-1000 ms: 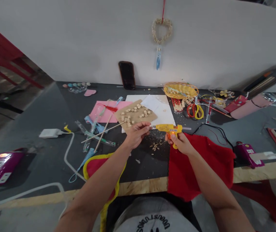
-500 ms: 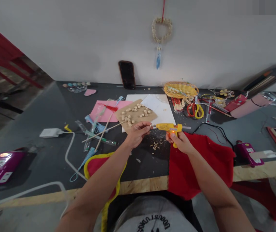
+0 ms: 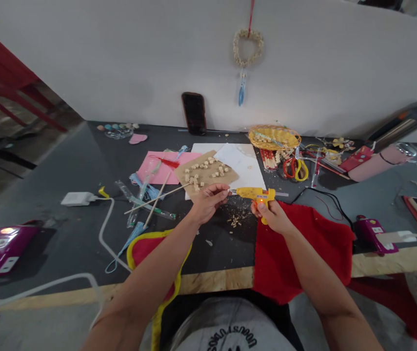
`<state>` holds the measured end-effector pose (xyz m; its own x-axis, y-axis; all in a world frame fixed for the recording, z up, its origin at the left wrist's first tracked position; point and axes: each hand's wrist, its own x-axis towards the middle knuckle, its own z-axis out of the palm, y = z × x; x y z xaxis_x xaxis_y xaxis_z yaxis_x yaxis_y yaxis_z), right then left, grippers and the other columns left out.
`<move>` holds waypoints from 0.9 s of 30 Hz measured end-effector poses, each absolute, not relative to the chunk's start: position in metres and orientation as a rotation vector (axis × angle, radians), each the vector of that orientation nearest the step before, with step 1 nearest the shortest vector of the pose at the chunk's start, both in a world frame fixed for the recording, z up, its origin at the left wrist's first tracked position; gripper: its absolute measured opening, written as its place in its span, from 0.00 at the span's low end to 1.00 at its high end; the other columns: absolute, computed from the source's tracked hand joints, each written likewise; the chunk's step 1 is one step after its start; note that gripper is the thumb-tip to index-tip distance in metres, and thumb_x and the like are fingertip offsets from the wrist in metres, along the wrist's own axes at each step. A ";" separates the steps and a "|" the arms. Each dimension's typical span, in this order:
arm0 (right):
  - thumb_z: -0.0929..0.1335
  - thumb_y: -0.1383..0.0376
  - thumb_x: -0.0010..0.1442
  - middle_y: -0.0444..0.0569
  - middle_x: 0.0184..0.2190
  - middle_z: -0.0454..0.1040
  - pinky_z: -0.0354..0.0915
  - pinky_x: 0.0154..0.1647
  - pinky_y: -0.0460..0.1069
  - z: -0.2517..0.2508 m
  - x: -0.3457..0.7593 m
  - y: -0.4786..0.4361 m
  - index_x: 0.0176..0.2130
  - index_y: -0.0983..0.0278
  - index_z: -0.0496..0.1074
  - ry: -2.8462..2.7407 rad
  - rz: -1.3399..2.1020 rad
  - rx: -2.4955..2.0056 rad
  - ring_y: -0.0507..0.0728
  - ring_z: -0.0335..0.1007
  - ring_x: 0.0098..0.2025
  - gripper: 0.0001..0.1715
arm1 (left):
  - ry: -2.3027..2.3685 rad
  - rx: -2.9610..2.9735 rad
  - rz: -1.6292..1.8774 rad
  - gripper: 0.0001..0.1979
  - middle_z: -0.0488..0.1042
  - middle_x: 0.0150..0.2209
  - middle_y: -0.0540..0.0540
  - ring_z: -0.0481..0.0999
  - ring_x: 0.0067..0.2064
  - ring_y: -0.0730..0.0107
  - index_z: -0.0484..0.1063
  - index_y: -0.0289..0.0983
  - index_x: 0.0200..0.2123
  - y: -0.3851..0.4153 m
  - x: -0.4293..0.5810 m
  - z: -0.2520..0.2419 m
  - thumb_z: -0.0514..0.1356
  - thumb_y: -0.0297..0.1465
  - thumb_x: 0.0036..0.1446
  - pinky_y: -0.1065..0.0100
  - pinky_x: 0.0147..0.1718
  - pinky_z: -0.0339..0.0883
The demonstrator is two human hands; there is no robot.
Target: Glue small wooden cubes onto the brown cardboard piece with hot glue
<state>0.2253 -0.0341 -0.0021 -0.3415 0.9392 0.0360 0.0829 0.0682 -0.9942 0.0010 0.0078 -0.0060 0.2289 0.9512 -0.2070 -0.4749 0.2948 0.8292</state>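
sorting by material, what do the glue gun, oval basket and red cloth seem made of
Glue gun: likely hard plastic, smooth yellow, slight sheen.
Oval basket: probably bamboo or rattan, going by its tan, woven-looking rim.
Red cloth: matte, perhaps felt; it hangs softly over the table edge.

The glue gun (image 3: 249, 193) is yellow, with an orange glow (image 3: 261, 201) by its grip. One cloth (image 3: 303, 248) is plain red; the bordered cloth (image 3: 150, 247) is deep red edged in yellow. Against the dark grey tabletop (image 3: 67, 168) show a pink sheet (image 3: 145, 168), a brown sheet (image 3: 229, 177) and cream-coloured pieces (image 3: 196, 184). The scissors (image 3: 297, 169) pair one red handle with one yellow. The hanging heart (image 3: 236, 48) is cream, its tassel (image 3: 242, 93) light blue, the wall (image 3: 138, 63) pale grey.
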 end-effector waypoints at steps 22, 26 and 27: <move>0.61 0.46 0.63 0.43 0.23 0.61 0.52 0.26 0.47 -0.002 0.225 -0.034 0.27 0.64 0.65 -1.609 1.330 -1.056 0.50 0.55 0.25 0.26 | 0.826 0.730 1.099 0.15 0.77 0.29 0.49 0.71 0.28 0.78 0.78 0.35 0.32 0.008 0.000 -0.007 0.74 0.33 0.39 0.76 0.27 0.64; 0.61 0.46 0.63 0.43 0.23 0.61 0.53 0.27 0.47 0.000 0.225 -0.034 0.26 0.63 0.64 -1.619 1.319 -1.058 0.50 0.55 0.25 0.26 | 0.823 0.725 1.098 0.15 0.77 0.28 0.48 0.72 0.28 0.78 0.78 0.35 0.32 0.008 0.001 -0.007 0.74 0.32 0.39 0.76 0.27 0.65; 0.61 0.46 0.63 0.43 0.23 0.61 0.54 0.27 0.47 0.000 0.225 -0.034 0.26 0.63 0.64 -1.619 1.316 -1.057 0.50 0.55 0.25 0.26 | 0.823 0.724 1.097 0.15 0.77 0.28 0.48 0.72 0.28 0.77 0.78 0.35 0.32 0.008 0.001 -0.007 0.74 0.32 0.39 0.76 0.27 0.65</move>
